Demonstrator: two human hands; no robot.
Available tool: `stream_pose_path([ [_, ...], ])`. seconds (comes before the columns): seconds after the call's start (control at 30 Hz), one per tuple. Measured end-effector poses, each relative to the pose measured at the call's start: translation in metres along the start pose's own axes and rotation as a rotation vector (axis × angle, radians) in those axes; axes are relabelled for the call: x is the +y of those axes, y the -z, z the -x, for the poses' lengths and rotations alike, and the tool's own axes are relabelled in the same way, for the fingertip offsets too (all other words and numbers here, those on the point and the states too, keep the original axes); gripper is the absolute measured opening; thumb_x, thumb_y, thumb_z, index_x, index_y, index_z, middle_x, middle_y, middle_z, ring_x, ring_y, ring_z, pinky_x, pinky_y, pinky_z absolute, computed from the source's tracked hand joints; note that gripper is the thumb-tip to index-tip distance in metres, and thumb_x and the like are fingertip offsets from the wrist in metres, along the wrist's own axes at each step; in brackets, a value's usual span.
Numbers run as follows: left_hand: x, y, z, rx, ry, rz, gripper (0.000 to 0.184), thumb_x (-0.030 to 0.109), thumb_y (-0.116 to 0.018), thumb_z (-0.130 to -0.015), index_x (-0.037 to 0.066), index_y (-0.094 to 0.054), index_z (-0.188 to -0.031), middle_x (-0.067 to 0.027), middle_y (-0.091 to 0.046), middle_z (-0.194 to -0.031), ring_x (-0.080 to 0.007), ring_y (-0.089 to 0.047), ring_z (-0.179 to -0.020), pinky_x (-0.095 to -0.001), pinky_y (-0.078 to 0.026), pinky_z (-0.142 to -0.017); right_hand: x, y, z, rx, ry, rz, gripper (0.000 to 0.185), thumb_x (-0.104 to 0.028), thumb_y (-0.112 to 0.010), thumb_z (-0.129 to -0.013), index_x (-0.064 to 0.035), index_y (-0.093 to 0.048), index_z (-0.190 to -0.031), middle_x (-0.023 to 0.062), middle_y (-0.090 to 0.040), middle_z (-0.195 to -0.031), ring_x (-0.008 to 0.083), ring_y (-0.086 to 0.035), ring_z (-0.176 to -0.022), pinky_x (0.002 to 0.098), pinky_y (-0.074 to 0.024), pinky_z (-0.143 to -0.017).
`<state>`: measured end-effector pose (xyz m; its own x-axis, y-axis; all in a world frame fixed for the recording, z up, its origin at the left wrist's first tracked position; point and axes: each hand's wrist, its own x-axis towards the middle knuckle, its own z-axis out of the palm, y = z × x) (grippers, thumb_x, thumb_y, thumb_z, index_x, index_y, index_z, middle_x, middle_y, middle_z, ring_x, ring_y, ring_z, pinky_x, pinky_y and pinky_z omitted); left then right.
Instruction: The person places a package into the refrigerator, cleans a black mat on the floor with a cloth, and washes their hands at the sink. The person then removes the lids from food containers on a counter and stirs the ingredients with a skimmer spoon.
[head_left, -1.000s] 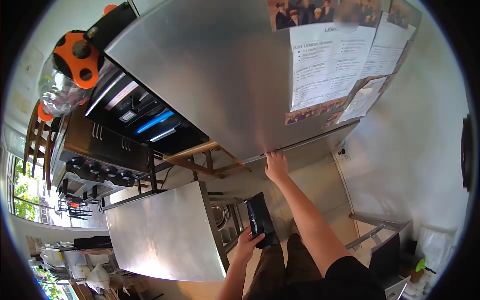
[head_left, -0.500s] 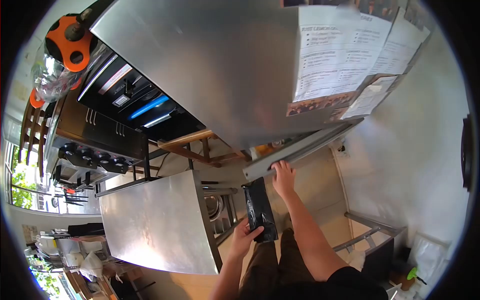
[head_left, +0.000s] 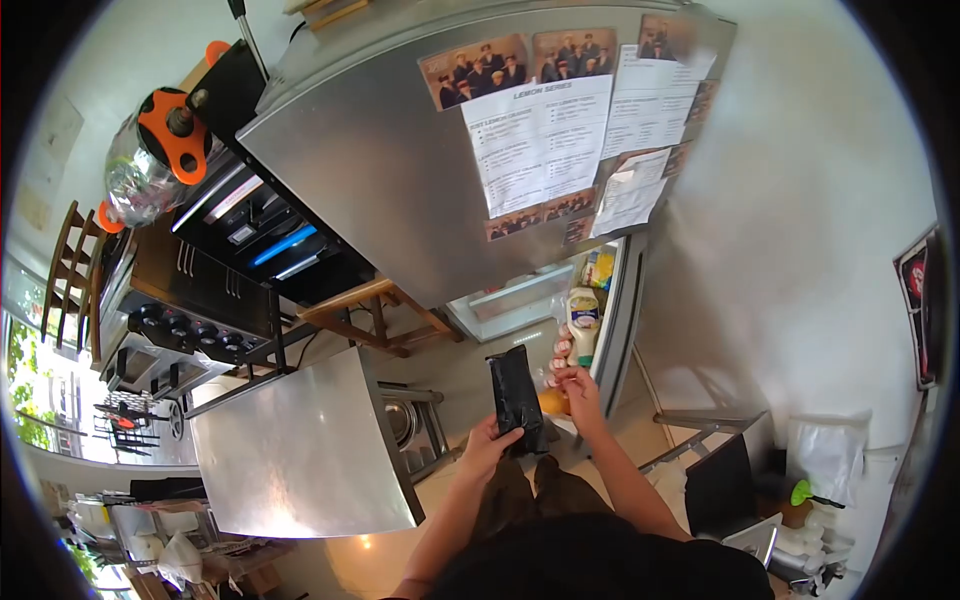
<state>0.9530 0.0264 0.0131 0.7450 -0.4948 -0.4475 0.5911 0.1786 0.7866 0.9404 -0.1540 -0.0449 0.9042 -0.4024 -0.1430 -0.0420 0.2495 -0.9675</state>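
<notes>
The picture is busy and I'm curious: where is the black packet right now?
In the head view, the black packet is just below the middle, held in the left hand, between the steel table and the right hand.

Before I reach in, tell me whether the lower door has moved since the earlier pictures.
Yes, the lower door has swung wide open, away from the fridge.

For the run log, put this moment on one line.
left hand: holding black packet | right hand: near orange item, contact unclear | fridge door: open | white bottle: in door
</notes>
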Motion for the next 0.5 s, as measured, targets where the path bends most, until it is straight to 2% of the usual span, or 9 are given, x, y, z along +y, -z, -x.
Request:
stream_pose_path([
  [0.03,-0.002,-0.001,-0.002,-0.004,-0.001,-0.006,0.030,-0.004,-0.054,-0.073,-0.002,-0.048,-0.103,-0.0056,-0.058,-0.090,-0.0113,-0.055,-0.081,-0.0243,-0.043,-0.075,-0.010,-0.004,0.001,0.004,0.004,-0.004,0.008,-0.006,-0.044,-0.081,-0.0030,-0.049,-0.087,0.0043,-0.052,-0.074,0.0107,-0.051,-0.067,0.0225,-0.0407,-0.061],
  [0.13,-0.006,-0.002,-0.009,-0.018,0.023,-0.016,0.030,-0.004,-0.054,-0.073,-0.002,-0.048,-0.103,-0.0062,-0.058,-0.092,-0.0116,-0.055,-0.082,-0.0242,-0.043,-0.076,-0.036,-0.013,0.003,-0.119,-0.390,-0.078,0.021,-0.014,-0.051,-0.080,-0.0037,-0.049,-0.097,0.0032,-0.054,-0.082,0.0098,-0.051,-0.069,0.0220,-0.0404,-0.061],
  [0.27,-0.004,-0.003,-0.022,0.028,0.015,-0.037,0.030,-0.004,-0.055,-0.072,-0.002,-0.048,-0.101,-0.0069,-0.059,-0.087,-0.0115,-0.056,-0.078,-0.0235,-0.044,-0.072,-0.038,-0.022,0.001,-0.193,-0.530,-0.056,0.034,-0.020,-0.057,-0.077,-0.0027,-0.047,-0.105,0.0035,-0.055,-0.088,0.0097,-0.052,-0.074,0.0208,-0.0401,-0.062],
  [0.5,-0.011,0.035,-0.077,-0.003,0.202,-0.135,0.030,0.004,-0.058,-0.074,-0.001,-0.048,-0.102,-0.0052,-0.059,-0.086,-0.0104,-0.055,-0.076,-0.0218,-0.044,-0.069,0.038,-0.033,-0.031,-0.049,-0.429,-0.231,0.040,-0.014,-0.061,-0.073,0.0026,-0.045,-0.105,0.0078,-0.056,-0.089,0.0122,-0.053,-0.079,0.0236,-0.0422,-0.067],
])
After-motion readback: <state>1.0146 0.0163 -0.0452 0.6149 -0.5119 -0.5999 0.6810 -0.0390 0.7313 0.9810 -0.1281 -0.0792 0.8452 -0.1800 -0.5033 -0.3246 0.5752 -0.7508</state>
